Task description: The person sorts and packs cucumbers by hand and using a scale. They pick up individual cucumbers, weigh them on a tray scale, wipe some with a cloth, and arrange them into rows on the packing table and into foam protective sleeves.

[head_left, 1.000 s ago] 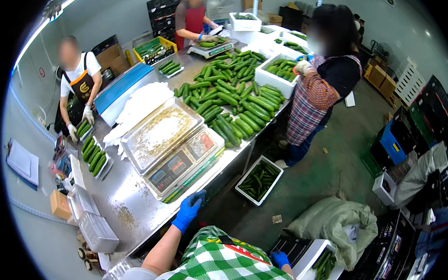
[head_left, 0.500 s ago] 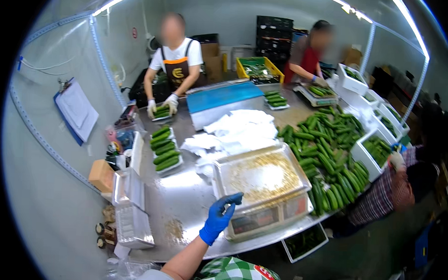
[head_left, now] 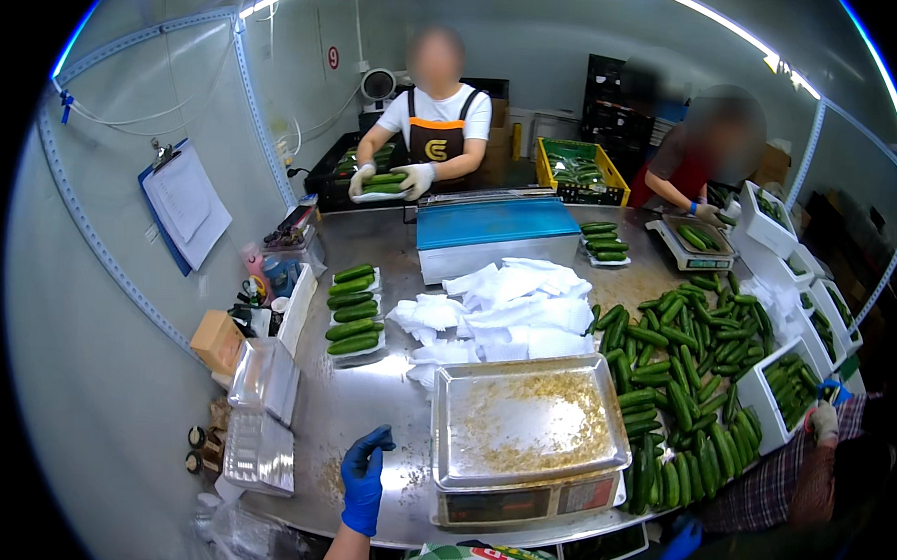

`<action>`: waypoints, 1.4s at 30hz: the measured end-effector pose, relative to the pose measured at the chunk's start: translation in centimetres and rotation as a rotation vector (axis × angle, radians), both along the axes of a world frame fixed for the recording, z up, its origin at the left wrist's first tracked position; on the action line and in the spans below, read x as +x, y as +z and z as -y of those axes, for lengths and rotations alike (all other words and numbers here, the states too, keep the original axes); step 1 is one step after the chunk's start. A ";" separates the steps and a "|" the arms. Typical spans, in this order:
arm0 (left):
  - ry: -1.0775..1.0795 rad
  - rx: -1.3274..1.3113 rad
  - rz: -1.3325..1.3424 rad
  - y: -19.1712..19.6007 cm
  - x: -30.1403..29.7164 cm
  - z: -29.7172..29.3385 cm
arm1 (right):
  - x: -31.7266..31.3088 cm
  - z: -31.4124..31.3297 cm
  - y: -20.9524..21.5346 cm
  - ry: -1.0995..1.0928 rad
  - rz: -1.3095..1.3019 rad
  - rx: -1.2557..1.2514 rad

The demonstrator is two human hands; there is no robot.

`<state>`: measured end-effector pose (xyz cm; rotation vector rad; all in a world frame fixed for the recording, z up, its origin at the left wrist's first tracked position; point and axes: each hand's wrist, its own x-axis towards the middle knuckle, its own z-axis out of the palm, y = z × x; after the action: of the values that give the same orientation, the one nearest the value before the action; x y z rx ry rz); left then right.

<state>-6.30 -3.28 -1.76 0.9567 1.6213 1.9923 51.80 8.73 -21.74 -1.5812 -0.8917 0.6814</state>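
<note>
Head view: right hand (head_left: 679,543) sits low at the frame edge below the worktop (head_left: 373,407), grip state can't tell. Left hand (head_left: 364,477), blue glove, rests flat and open on the worktop, holding nothing. Scale tray (head_left: 528,421) just right of it, not touching.

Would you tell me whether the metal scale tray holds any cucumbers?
Empty of cucumbers: the metal scale tray shows only scattered brownish crumbs.

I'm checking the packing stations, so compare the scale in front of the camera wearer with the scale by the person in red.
The near scale carries a wide metal tray littered with crumbs; the far scale holds cucumbers. The near one is untouched, while a co-worker's hand reaches the far one. Both sit on the steel table.
</note>
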 end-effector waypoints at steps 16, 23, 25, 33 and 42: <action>0.064 -0.125 -0.106 0.4 13.7 -9.8 | -4.1 -26.2 8.7 0.715 1.008 -0.036; -0.030 -0.177 -0.202 0.7 16.3 -12.4 | -1.6 -28.0 5.5 0.567 0.987 -0.233; -0.021 -0.193 -0.202 0.7 16.5 -13.0 | -1.8 -28.2 5.6 0.543 0.954 -0.188; -0.108 -0.263 -0.233 0.6 18.3 -15.8 | -1.8 -30.4 6.0 0.548 0.913 -0.337; -0.530 -0.265 0.004 1.8 23.2 -20.9 | -13.0 -23.4 15.1 0.675 -0.141 0.090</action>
<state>16.92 17.57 0.00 1.1293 1.3970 1.3878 38.76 32.08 -6.62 -1.1211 -1.3415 1.1870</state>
